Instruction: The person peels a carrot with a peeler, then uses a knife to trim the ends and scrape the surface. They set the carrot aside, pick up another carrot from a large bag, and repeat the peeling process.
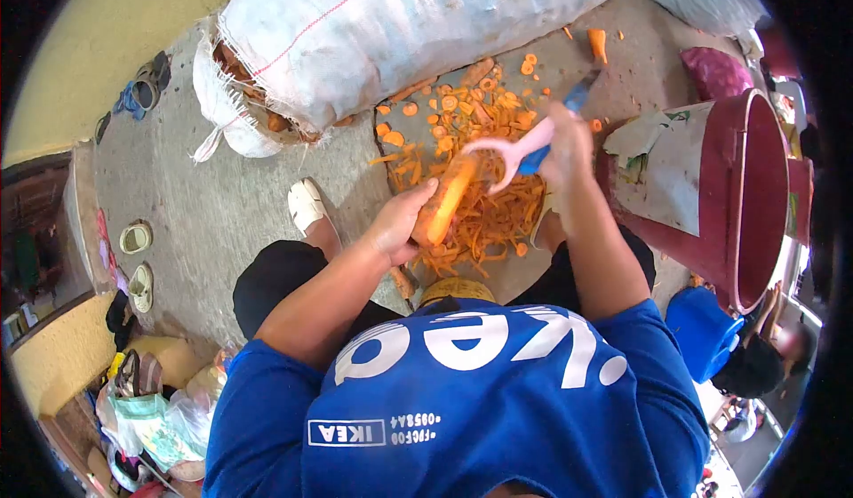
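Observation:
My left hand (404,223) is wrapped round the lower end of a large carrot (451,199), which is partly peeled and points up and away from me. My right hand (566,147), blurred by motion, grips a pink peeler (511,156), whose head is at the carrot's upper end. Something blue with a blade (580,94) shows at the same hand; how it is held is too blurred to tell. Beneath both hands lies a heap of orange peelings (484,231), with carrot slices (449,103) at its far side.
A big white sack (391,36) lies across the far side, its open end showing carrots. On the right are a dark red barrel (755,205) on its side, a blue jug (702,329) and a pink net bag (716,73). A carrot piece (597,45) lies beyond the peelings.

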Demonstrator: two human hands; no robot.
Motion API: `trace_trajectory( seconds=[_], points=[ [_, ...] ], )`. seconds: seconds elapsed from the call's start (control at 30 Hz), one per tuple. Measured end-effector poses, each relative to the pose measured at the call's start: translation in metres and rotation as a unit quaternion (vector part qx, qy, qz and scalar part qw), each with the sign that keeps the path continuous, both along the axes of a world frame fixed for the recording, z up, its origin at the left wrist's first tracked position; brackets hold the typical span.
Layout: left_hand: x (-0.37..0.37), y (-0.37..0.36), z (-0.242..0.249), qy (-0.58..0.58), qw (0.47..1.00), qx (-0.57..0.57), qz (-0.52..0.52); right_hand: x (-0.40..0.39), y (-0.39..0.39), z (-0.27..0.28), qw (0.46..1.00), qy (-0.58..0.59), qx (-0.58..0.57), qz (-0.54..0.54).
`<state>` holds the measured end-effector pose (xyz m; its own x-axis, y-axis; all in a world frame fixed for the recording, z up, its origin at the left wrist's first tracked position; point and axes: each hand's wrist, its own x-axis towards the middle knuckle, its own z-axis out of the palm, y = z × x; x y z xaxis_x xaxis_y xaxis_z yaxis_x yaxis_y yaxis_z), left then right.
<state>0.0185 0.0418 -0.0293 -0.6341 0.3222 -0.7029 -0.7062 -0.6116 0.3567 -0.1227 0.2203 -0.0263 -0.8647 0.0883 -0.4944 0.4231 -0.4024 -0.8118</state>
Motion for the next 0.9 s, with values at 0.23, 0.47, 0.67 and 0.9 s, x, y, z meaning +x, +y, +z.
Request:
trace_trajectory(
  seconds=[0.23, 0.47, 0.67, 0.9],
  points=[
    [-0.007, 0.010, 0.004, -0.069, 0.992, 0.079, 0.071, 0.058, -0.037, 0.028, 0.982, -0.016, -0.063, 0.177],
    [-0.006, 0.013, 0.001, -0.078, 0.991, 0.094, 0.056, 0.056, -0.035, 0.013, 0.982, 0.015, 0.002, 0.190],
    [0.000, 0.012, -0.003, -0.071, 0.997, 0.001, 0.020, -0.005, 0.002, -0.007, 0.999, -0.014, 0.034, -0.012],
    [-0.004, 0.015, 0.008, -0.066, 0.996, 0.023, 0.049, 0.049, -0.035, 0.014, 0.986, 0.008, -0.051, 0.161]
  ],
)
